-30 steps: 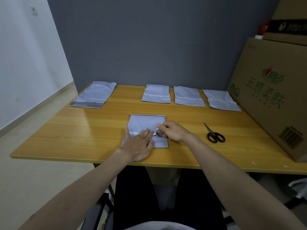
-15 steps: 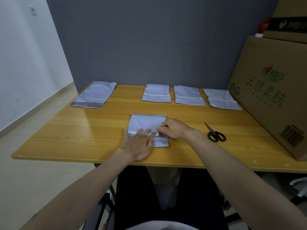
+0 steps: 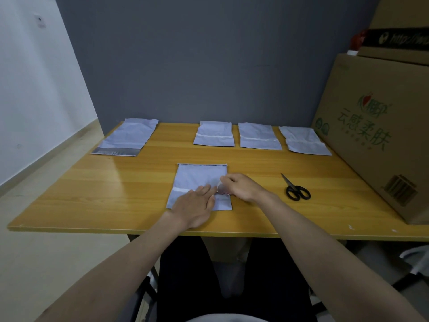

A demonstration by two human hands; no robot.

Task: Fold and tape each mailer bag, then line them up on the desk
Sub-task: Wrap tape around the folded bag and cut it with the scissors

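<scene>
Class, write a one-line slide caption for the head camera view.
Left hand presses a folded grey mailer bag flat on the wooden desk while right hand holds a tape roll.

Showing pale blue-grey on the mailer bags (image 3: 200, 180), white tape strips across three at the back (image 3: 213, 137). Glowing honey-yellow woodgrain on the bench (image 3: 116, 194). Gleaming black on scissors (image 3: 296, 190). Wearing green print on the brown carton (image 3: 362, 126).

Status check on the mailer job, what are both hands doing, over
Left hand flat on the front mailer bag. Right hand grips the tape roll at the fold. Three taped bags lined up behind; scissors clear, right.
</scene>
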